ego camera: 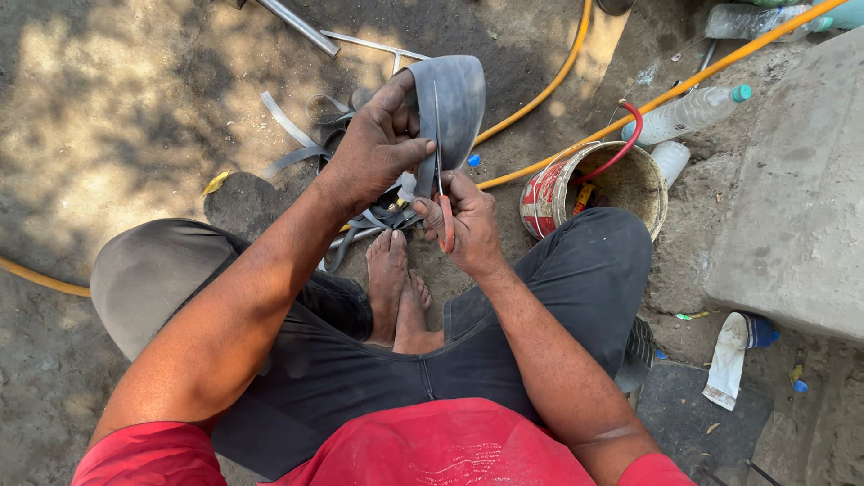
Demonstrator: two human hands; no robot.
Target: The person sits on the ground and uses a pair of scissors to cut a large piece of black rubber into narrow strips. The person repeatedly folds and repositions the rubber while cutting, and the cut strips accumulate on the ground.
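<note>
Left hand (378, 148) clamped on grey rubber tube (457, 108); right hand (463, 220) gripping seemingly red-handled scissors (442, 193).

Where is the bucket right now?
In the head view the bucket stands on the dirt at the person's right, just beyond the right knee, below the orange hose and beside a plastic bottle.

Bare dirt ground (108, 117) lies open at upper left; bucket (594, 184), hoses (540, 90) and concrete slab (801, 198) crowd the right.
</note>
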